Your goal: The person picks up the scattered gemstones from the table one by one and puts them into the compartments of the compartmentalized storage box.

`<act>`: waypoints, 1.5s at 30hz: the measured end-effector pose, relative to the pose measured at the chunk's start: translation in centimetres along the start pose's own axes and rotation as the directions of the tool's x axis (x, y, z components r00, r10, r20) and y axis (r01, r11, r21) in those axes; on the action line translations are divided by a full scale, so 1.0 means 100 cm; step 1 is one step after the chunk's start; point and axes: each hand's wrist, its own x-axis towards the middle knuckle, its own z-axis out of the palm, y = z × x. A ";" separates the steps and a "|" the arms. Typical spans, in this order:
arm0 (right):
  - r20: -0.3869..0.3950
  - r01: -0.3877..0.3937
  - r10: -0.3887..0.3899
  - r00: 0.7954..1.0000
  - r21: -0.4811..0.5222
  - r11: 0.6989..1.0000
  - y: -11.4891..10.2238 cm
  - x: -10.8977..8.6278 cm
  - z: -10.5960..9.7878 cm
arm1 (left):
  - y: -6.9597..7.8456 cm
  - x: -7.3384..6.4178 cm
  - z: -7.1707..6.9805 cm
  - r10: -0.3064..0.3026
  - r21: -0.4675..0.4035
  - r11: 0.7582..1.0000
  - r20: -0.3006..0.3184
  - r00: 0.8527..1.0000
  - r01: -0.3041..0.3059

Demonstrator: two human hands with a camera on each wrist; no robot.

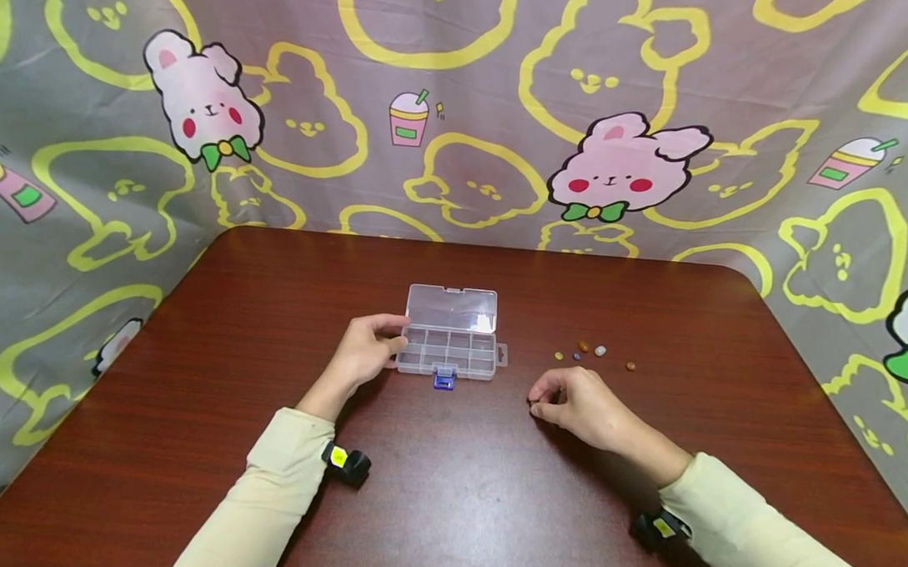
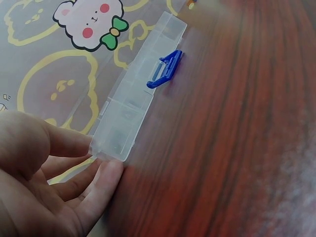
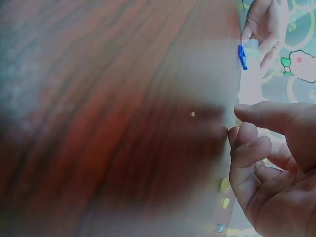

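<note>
A clear plastic compartment box [image 1: 447, 350] stands on the table with its lid [image 1: 451, 308] raised and a blue latch [image 1: 444, 380] at the front. My left hand [image 1: 365, 347] grips the box's left end, thumb and fingers around the corner, as the left wrist view also shows. Right of the box, my right hand [image 1: 585, 407] is low over the table with curled fingers. Thumb and index fingertip come close together, and a tiny dark spot shows there; whether it is a held piece is unclear. Behind this hand lie several small stones, among them an orange-brown one [image 1: 583, 346] and a white one [image 1: 600, 351].
The brown wooden table [image 1: 446, 500] reaches back to a patterned curtain [image 1: 475, 109] with rabbit drawings. A reddish-brown stone [image 1: 630, 366] lies a little apart, to the right. A small hanging tab [image 1: 501, 354] juts from the box's right side.
</note>
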 end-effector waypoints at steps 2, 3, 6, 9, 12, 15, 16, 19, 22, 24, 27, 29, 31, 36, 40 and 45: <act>0.001 0.000 0.000 1.000 0.002 1.000 -0.001 0.001 -0.001 | 0.000 0.000 0.000 -0.001 -0.001 1.000 0.000 1.000 0.001; 0.001 0.001 -0.001 1.000 0.003 1.000 -0.002 0.001 -0.001 | 0.000 0.000 0.000 -0.001 -0.002 1.000 -0.001 1.000 0.001; -0.001 0.011 -0.011 1.000 0.016 1.000 -0.004 0.003 -0.002 | 0.000 0.000 -0.001 0.005 0.000 1.000 -0.002 1.000 -0.005; -0.011 0.019 -0.019 1.000 0.031 0.999 -0.007 0.005 -0.003 | 0.000 0.000 0.000 0.005 -0.002 1.000 -0.005 1.000 -0.005; -0.027 0.021 -0.020 0.999 0.030 0.999 -0.011 0.008 -0.003 | 0.000 0.000 0.000 0.012 -0.002 1.000 -0.006 1.000 -0.012; -0.038 0.020 -0.019 0.999 0.025 0.999 -0.015 0.013 -0.003 | 0.000 0.000 -0.001 0.017 -0.003 1.000 -0.010 1.000 -0.017; -0.040 0.020 -0.019 0.999 0.024 1.000 -0.017 0.014 -0.003 | -0.001 0.000 -0.001 0.018 -0.004 1.000 -0.011 1.000 -0.018; -0.047 0.025 -0.024 0.999 0.028 0.999 -0.022 0.020 -0.003 | -0.001 0.001 -0.002 0.020 -0.008 1.000 -0.014 1.000 -0.020; -0.055 0.041 -0.039 0.998 0.036 0.999 -0.025 0.025 -0.001 | -0.002 0.001 -0.001 0.019 -0.005 1.000 -0.015 1.000 -0.019; -0.064 0.054 -0.051 0.997 0.038 0.998 -0.028 0.029 0.000 | -0.001 0.001 -0.001 0.011 -0.001 1.000 -0.016 1.000 -0.011; -0.076 0.066 -0.063 0.995 0.037 0.997 -0.032 0.035 0.003 | 0.000 0.000 -0.001 0.003 0.000 1.000 -0.018 1.000 -0.003; -0.086 0.074 -0.071 0.994 0.032 0.997 -0.035 0.039 0.004 | 0.000 0.000 -0.001 0.005 -0.001 1.000 -0.017 1.000 -0.005; -0.091 0.083 -0.080 0.993 0.030 0.996 -0.037 0.044 0.005 | 0.000 0.000 -0.001 0.010 -0.003 1.000 -0.017 1.000 -0.010; -0.096 0.099 -0.097 0.991 0.022 0.995 -0.042 0.054 0.008 | -0.002 0.000 0.000 0.017 -0.007 1.000 -0.017 1.000 -0.017; -0.098 0.095 -0.093 0.991 0.013 0.995 -0.043 0.063 0.011 | -0.002 0.000 0.001 0.019 -0.011 1.000 -0.019 1.000 -0.019; -0.098 0.094 -0.092 0.991 0.013 0.996 -0.045 0.073 0.015 | -0.001 0.000 0.001 0.024 -0.013 1.000 -0.019 1.000 -0.024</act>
